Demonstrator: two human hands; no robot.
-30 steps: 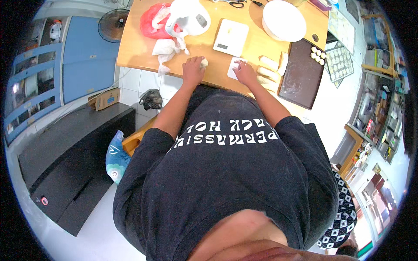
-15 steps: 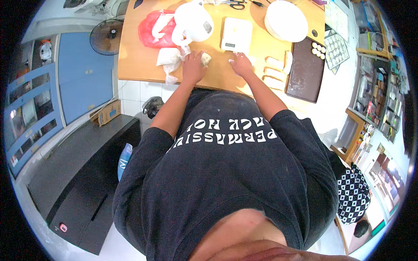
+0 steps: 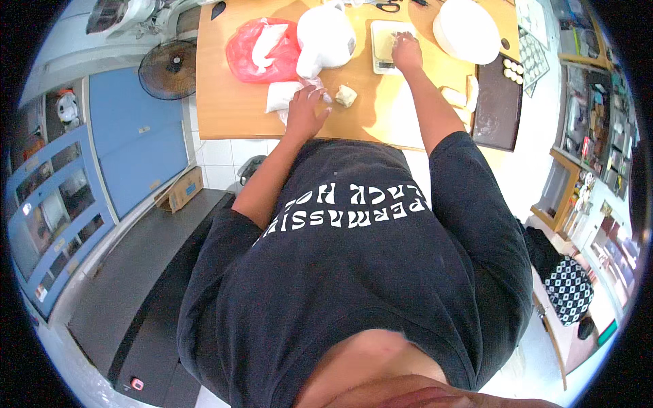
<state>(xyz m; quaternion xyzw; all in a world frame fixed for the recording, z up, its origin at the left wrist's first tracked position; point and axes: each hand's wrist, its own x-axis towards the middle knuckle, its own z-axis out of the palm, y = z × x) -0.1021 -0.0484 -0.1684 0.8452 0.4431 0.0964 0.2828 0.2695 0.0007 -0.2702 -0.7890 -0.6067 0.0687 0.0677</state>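
At the top of the frame, the right hand (image 3: 407, 49) has moved up from the desk (image 3: 231, 102) onto the white scale (image 3: 389, 46), fingers curled, grip unclear, while the left hand (image 3: 306, 109) stays open beside the dough lump (image 3: 346, 96), suggesting weighing.

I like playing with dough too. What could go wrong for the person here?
The dough lump lies loose beside the left hand, fairly near the table front edge, so a nudge might roll it off. The right hand reaches over the small white scale, and could press it and upset a reading.
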